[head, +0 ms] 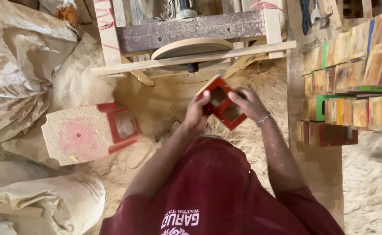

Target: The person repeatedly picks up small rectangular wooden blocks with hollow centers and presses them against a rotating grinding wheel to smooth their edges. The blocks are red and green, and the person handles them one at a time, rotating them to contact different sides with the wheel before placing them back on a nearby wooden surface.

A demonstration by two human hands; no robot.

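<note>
At the left edge of the view lie big sacks (21, 65), crumpled and dusty, and more sacks (47, 200) near the bottom left corner; what is inside them I cannot tell. Just right of them, on the sawdust floor (165, 100), lies a board (84, 135) with a faded red spot and a red square frame at its right end.

In the middle, the left hand (196, 115) and the right hand (247, 104) hold together a red block (223, 106). Both hands are closed around it, fingers on its sides. The block is wooden, painted red on the edges, with two square openings that show bare wood inside. It is tilted, held in the air above the floor, just below a round wooden disc (191, 47) that sits in a rough wooden frame (191, 58). The right wrist carries a metal bracelet (263, 119).

At the right edge stands a stack of blocks (352, 78), bare wood with red, green, blue and yellow edges, laid in rows.
</note>
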